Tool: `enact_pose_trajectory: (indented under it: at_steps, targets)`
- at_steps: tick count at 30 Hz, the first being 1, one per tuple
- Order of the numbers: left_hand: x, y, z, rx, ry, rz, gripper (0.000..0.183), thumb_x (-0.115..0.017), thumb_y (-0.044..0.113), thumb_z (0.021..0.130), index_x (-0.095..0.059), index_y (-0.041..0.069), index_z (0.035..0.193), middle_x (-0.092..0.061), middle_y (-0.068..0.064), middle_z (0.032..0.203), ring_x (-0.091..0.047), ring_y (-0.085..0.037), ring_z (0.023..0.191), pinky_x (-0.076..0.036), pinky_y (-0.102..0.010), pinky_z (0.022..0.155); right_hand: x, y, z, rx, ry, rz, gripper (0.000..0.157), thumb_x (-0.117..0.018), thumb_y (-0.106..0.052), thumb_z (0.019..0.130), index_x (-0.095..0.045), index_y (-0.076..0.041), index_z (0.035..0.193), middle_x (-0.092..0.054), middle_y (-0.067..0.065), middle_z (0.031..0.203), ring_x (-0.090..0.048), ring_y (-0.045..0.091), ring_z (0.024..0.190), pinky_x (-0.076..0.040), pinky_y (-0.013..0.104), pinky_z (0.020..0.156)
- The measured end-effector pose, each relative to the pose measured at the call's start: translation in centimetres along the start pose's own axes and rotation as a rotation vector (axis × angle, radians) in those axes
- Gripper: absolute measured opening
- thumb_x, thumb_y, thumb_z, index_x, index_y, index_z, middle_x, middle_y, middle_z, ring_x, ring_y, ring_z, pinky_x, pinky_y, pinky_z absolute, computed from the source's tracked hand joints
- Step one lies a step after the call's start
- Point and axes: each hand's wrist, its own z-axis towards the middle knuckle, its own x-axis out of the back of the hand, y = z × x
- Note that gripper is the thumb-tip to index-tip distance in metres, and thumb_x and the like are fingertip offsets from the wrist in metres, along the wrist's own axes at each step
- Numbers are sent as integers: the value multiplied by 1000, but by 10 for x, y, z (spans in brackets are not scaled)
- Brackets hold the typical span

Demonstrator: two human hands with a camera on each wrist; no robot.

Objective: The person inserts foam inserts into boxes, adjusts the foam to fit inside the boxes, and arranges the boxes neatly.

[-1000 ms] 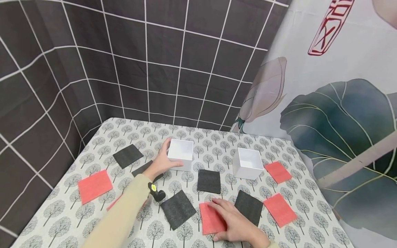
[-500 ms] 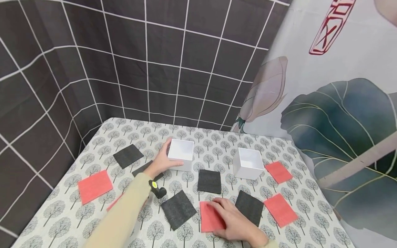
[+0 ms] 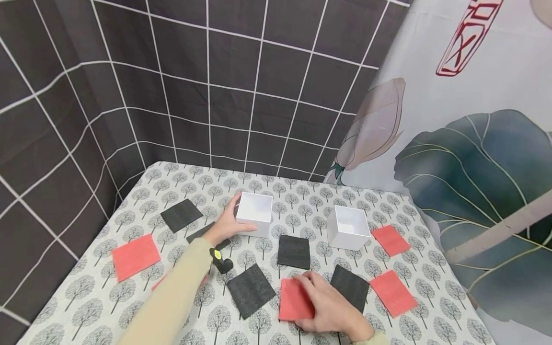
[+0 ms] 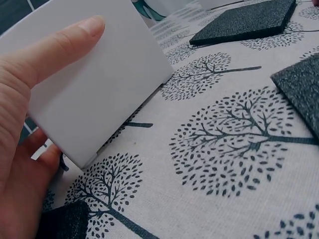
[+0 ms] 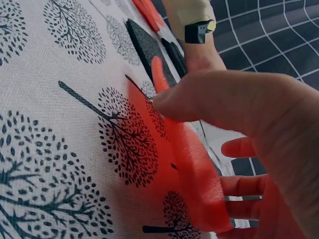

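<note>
R hand [image 3: 327, 304] pinches red sq. [image 3: 291, 304], blk sqs. [image 3: 251, 291] either side & beyond.

I count two white boxes [image 3: 262, 229] and five black squares [image 3: 251, 291]. Red squares [image 3: 135, 257]: five, one partly behind a sleeve [image 3: 172, 292].

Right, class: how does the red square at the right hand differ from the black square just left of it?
Colour: the red square is bright red; the black square is black.
Hold: the right hand grips the red square; neither hand touches the black square.
Pose: the red square looks raised; the black square lies flat.
Both are thin.
</note>
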Motion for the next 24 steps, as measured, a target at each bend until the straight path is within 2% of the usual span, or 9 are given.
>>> enact_pose_trajectory:
  at_steps: [4, 10, 15, 18, 20, 22, 24]
  targets:
    - [2, 16, -8, 3, -22, 10, 113, -83, 19, 68, -6, 10, 149, -22, -17, 148, -29, -35, 131, -23, -51, 108, 3, -1, 2, -27, -5, 32, 93, -81, -38, 55, -43, -3, 132, -44, 1, 114, -45, 7, 84, -47, 20, 69]
    - [3, 17, -10, 11, -35, -10, 112, -83, 18, 68, -6, 11, 149, -22, -16, 148, -28, -35, 132, -23, -51, 108, 5, 0, 3, -68, -13, 70, 98, -81, -36, 57, -37, 4, 135, -40, 7, 120, -49, 10, 85, -49, 16, 65]
    - [4, 16, -10, 14, -49, -24, 112, -83, 17, 68, -6, 10, 149, -21, -15, 149, -28, -34, 133, -26, -48, 107, 0, 1, 5, -35, 10, 44, 94, -80, -37, 56, -41, 5, 131, -37, 5, 112, -43, 9, 86, -48, 18, 69]
    - [3, 4, -3, 14, -47, -23, 113, -84, 18, 68, -5, 12, 149, -20, -15, 149, -28, -35, 133, -27, -49, 107, -4, 2, 6, -6, 25, 30, 89, -80, -38, 56, -45, 4, 127, -36, 2, 106, -37, 9, 89, -45, 22, 75]
    - [2, -4, 1, 10, -45, -24, 114, -84, 18, 67, -5, 13, 150, -20, -15, 149, -27, -35, 133, -27, -50, 106, -7, 3, 6, -1, 25, 21, 90, -81, -44, 57, -45, 2, 126, -36, 2, 106, -36, 10, 91, -45, 25, 77]
    - [2, -14, 6, 13, -39, -31, 116, -85, 20, 65, -5, 17, 150, -21, -13, 149, -28, -34, 133, -28, -49, 106, -9, 2, 5, -4, 19, 8, 97, -80, -55, 57, -45, 3, 126, -37, 2, 106, -36, 11, 93, -44, 28, 78]
    - [1, -17, 7, 6, -38, -45, 117, -86, 21, 64, -6, 19, 150, -21, -11, 149, -29, -33, 132, -29, -49, 106, -11, 1, 3, -15, 6, -11, 107, -76, -67, 54, -44, 5, 127, -38, 5, 107, -37, 13, 94, -44, 31, 80]
